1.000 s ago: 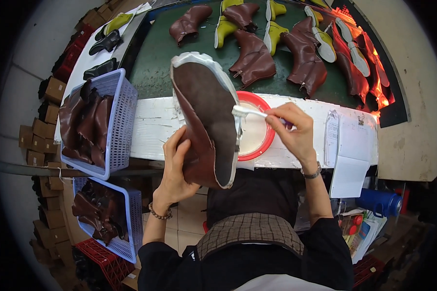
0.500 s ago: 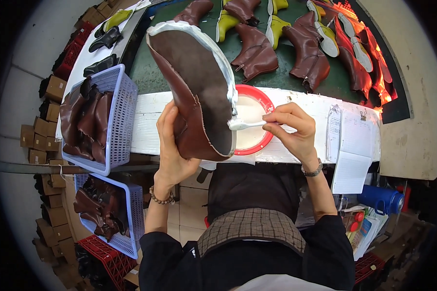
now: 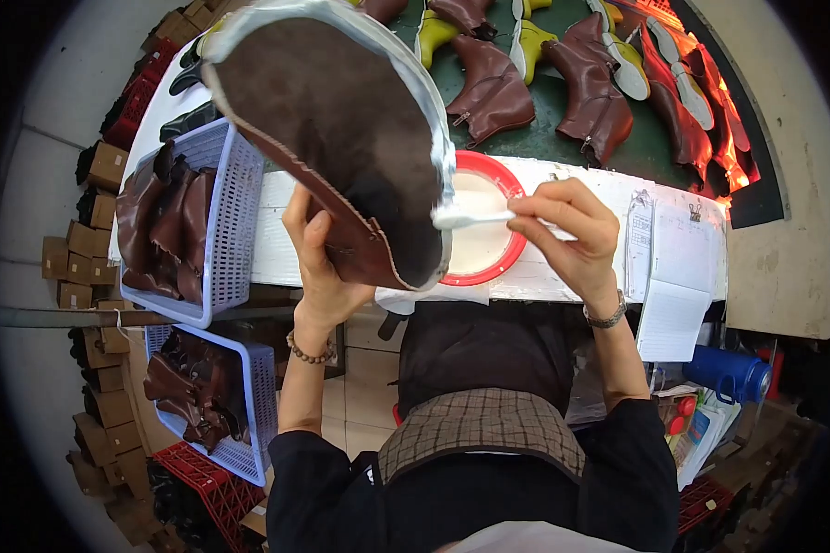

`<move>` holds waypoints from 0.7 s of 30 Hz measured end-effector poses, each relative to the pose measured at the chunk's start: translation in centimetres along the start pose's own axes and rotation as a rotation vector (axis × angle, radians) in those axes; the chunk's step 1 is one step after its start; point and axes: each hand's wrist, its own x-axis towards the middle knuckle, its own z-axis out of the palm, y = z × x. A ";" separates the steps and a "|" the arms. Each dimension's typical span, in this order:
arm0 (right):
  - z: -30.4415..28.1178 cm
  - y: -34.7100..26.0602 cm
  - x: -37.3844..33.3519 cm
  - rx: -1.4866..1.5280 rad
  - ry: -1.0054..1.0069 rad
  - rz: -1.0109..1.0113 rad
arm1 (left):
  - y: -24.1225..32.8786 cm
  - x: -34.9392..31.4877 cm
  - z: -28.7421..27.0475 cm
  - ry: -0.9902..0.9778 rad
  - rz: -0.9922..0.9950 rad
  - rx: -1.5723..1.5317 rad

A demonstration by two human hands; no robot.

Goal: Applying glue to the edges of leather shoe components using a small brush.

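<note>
My left hand (image 3: pixel 325 281) is closed round the outer side of a brown leather boot upper (image 3: pixel 350 241), tilted up with its open bottom toward me. Its dark fuzzy lining (image 3: pixel 327 106) shows, and white paste coats the edge along the top and right. In my right hand (image 3: pixel 574 235), a white toothbrush (image 3: pixel 480 218) is pinched between thumb and fingers, its bristles at the upper's right edge. Beneath the brush sits a red bowl (image 3: pixel 505 263) of white paste on the white work surface (image 3: pixel 576 276). The upper hides the bowl's left part.
Several brown boot uppers (image 3: pixel 493 88) and yellow-green shoe forms (image 3: pixel 530 46) lie on the green belt (image 3: pixel 549 124) ahead. Two blue baskets (image 3: pixel 229 221) of brown uppers stand at left. An open notebook (image 3: pixel 669 318) hangs over the right edge, near a blue flask (image 3: pixel 724 373).
The boot upper has swung up and to the left, its open bottom turned more toward me. My right hand and the toothbrush have risen slightly, and the bristles remain at the edge.
</note>
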 end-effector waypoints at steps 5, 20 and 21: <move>0.3 -1.3 -1.5 0.064 -0.132 0.066 | -0.8 0.4 0.1 0.076 -0.034 -0.011; 1.3 5.1 -1.8 -0.593 -0.372 0.091 | -4.4 -9.0 -11.7 -0.291 -0.913 -0.846; 0.9 5.0 -1.6 -0.519 -0.343 0.116 | -3.8 -9.8 -12.4 -0.292 -0.908 -0.872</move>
